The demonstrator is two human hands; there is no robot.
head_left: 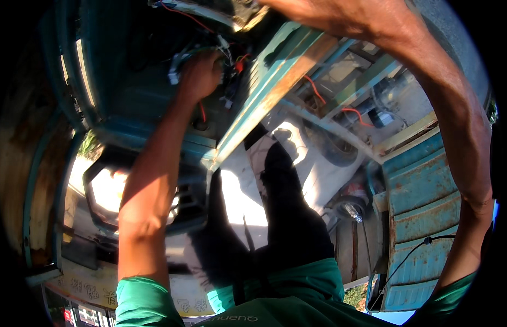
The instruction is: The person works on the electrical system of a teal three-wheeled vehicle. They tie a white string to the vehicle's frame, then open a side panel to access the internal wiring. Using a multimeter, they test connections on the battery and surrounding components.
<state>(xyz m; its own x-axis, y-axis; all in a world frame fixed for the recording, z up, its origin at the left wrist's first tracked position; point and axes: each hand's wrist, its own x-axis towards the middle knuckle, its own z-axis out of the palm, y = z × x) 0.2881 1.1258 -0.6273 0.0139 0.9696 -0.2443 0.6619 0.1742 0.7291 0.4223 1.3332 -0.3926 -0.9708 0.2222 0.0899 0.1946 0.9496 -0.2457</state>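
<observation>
Wires [227, 53] sit in a bunch inside a dark, blue-green space [139, 101] near the top of the view. The left hand [200, 76] is right in by them, with its back turned up. Its fingers point away and are hidden, so I cannot tell if they are apart, together or clamped on something. A shiny pale thing [176, 71] is just beside that hand on its left. A red-orange bit [240, 64] is near it on the right, and a small white plug [229, 102] hangs a little lower. An orange wire [203, 111] shows below the wrist.

The right arm [455, 98] bends up and over, and its hand goes past the top edge, so I cannot tell how those fingers are. A pale, dirty thing [237, 13] is near where that arm goes out of sight.

A rusty post [269, 98] slants between the wires and a wheel [340, 146]. A bumpy blue panel [422, 223] with rust is on the right. Dark trousers [289, 212] and a green shirt [302, 280] show at the bottom.
</observation>
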